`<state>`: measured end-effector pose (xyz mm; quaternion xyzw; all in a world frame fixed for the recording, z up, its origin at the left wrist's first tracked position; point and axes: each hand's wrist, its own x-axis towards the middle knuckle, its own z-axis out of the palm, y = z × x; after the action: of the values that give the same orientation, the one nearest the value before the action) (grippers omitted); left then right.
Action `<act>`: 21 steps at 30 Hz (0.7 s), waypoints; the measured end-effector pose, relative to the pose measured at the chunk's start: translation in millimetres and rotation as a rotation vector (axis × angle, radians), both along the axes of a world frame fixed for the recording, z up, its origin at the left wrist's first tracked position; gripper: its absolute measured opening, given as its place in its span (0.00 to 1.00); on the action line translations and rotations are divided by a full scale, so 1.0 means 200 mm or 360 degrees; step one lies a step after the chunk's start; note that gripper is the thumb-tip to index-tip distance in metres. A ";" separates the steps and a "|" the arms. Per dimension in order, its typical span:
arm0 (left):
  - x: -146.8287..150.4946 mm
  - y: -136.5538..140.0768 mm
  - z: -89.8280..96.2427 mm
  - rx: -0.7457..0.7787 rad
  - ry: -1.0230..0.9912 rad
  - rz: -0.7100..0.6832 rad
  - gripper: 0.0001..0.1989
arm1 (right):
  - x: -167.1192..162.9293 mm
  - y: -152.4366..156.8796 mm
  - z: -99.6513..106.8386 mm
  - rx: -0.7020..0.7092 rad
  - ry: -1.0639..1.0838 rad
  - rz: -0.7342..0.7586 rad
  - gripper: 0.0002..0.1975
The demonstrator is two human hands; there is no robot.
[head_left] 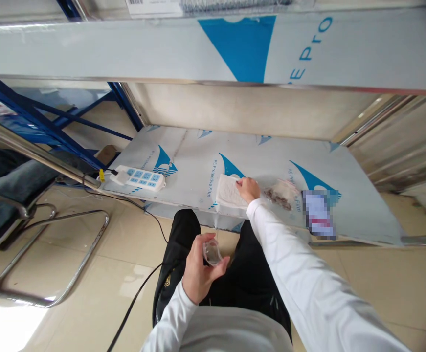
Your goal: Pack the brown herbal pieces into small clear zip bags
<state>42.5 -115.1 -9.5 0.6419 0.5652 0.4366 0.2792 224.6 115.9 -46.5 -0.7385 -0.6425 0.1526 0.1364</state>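
Note:
Above my lap, my left hand (201,269) curls its thumb and fingers around a small clear plastic cup (213,253), tilted so its mouth shows. My right hand (249,189) rests over the right side of a folded white paper towel (228,193) on the lower shelf. Its thumb and fingertips are pinched together at the towel's surface; anything between them is too small to make out. Just right of that hand lies a clear plastic bag (282,193) with small dark brown pieces in or beside it.
A pixelated phone (319,215) lies at the front right of the film-covered shelf (194,146). To the left sits a white power strip (139,178) with its black cable (135,298) trailing down. An upper shelf (161,54) overhangs. A metal-framed chair (51,293) stands at left.

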 end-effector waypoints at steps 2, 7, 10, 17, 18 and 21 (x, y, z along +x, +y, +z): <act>-0.01 0.00 -0.01 -0.0013 0.0010 0.0002 0.23 | -0.02 0.00 0.00 -0.0016 -0.0025 -0.0021 0.11; -0.02 0.04 -0.02 -0.0008 0.0059 0.0027 0.24 | -0.02 -0.08 0.10 0.0052 0.0034 0.0017 0.10; -0.01 0.10 -0.03 -0.0004 0.0096 0.0041 0.23 | 0.00 -0.30 0.26 0.0159 0.0191 0.0196 0.10; 0.10 0.22 -0.03 0.0099 0.0161 -0.0265 0.22 | 0.01 -0.89 0.57 0.0212 0.0238 0.1041 0.02; 0.11 0.22 -0.03 0.0121 0.0167 -0.0335 0.21 | 0.01 -0.91 0.58 0.0220 0.0115 0.1088 0.02; 0.15 0.20 -0.04 0.0169 0.0176 -0.0486 0.20 | -0.01 -0.91 0.59 0.0274 -0.0121 0.1224 0.02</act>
<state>72.7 -74.4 -17.0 0.7572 0.4518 0.3823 0.2764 222.7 -66.1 70.8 -0.4349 -0.8872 0.1107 0.1067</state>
